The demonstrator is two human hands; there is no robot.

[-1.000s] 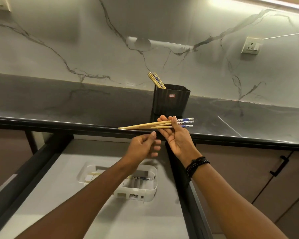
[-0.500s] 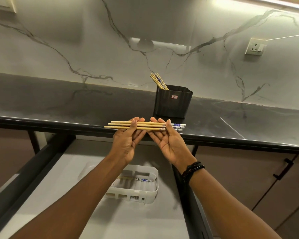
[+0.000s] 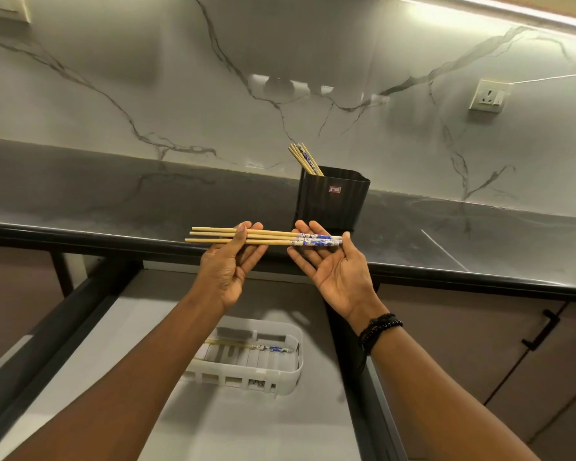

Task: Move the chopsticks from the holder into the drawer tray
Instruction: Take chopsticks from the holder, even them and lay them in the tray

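A bundle of bamboo chopsticks (image 3: 273, 237) with blue-and-white patterned ends lies level across both palms above the counter edge. My left hand (image 3: 230, 264) pins the plain ends with its thumb. My right hand (image 3: 335, 264) cradles the patterned ends with loosely curled fingers. Behind them a black holder (image 3: 333, 201) stands on the counter with several more chopsticks (image 3: 305, 159) leaning out to the left. Below, in the open drawer, a white slotted tray (image 3: 273, 371) holds chopsticks (image 3: 256, 347) lying lengthwise.
The dark stone counter (image 3: 113, 197) runs across the view under a marble backsplash with a wall socket (image 3: 487, 96) at the right. The grey drawer floor (image 3: 246, 424) is bounded by black side rails. A cabinet door with a black handle (image 3: 539, 331) is on the right.
My left hand rose from below and joined the right under the chopstick bundle. The hands then spread apart along it, the left taking the plain ends, the right sliding to the patterned ends.
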